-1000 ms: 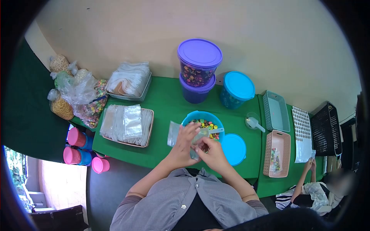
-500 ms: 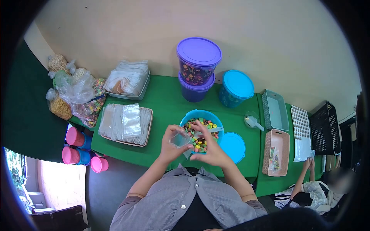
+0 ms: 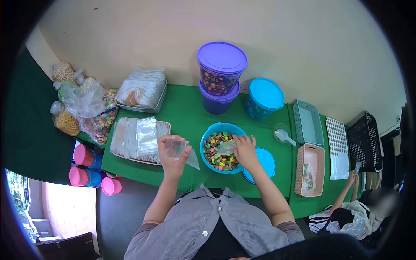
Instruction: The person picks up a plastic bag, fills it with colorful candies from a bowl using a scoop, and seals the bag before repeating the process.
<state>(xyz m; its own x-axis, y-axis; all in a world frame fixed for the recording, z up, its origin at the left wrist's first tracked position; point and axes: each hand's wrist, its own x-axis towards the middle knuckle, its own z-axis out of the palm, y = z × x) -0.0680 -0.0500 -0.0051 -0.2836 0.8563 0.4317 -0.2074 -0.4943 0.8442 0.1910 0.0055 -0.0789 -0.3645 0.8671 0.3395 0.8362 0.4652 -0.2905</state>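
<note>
L hand [image 3: 172,152] w/ bag [image 3: 181,151] now left of bowl [image 3: 207,132], hands apart.

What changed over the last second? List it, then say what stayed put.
The hands have parted. The left hand carried the small clear bag left, off the blue bowl, and holds it open over the green table. The right hand let go of the bag and dipped into the bowl, onto the clear scoop. The tubs, trays of bags and baskets stayed where they were.
</note>
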